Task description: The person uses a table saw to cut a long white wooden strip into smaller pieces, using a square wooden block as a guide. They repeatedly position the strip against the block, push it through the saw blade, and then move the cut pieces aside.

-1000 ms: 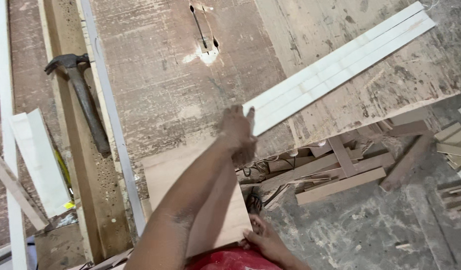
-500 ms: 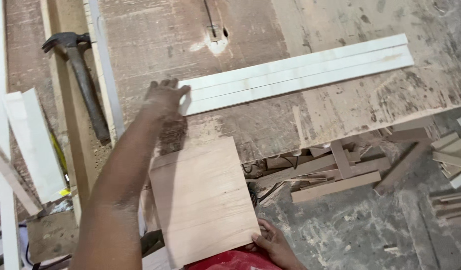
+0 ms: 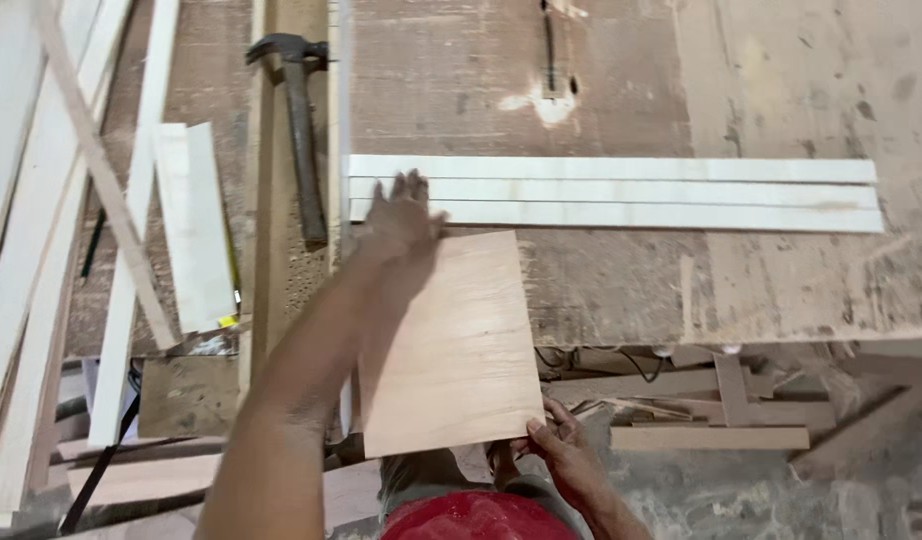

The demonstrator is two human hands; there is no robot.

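A rectangular plywood panel (image 3: 451, 340), light brown with fine grain, lies partly on the worn table (image 3: 621, 90); its far end rests on the tabletop and its near end sticks out over the table's edge toward the person. The right hand (image 3: 566, 455) grips the near right corner of the panel, with the fingers curled around the edge. The left hand (image 3: 401, 215) lies at the far left corner of the panel, fingers spread and flat; the fingertips touch the left ends of three white strips (image 3: 621, 192). This hand is open and holds nothing, it only presses down.

The three strips lie side by side, touching each other, across the table just beyond the panel, and run far to the right. Beyond them, in the tabletop, there is a narrow slot (image 3: 551, 50) with pale sawdust around it. To the left of the hand stands a thin metal rail (image 3: 339, 90) running away from the person, and just beside it lies a claw hammer (image 3: 299, 130) on a long wooden beam, its head at the far end. Further left are several pale wooden slats (image 3: 186, 220) lying at different angles. Under the table edge on the right, brown offcuts (image 3: 711, 437) lie on the dusty floor.
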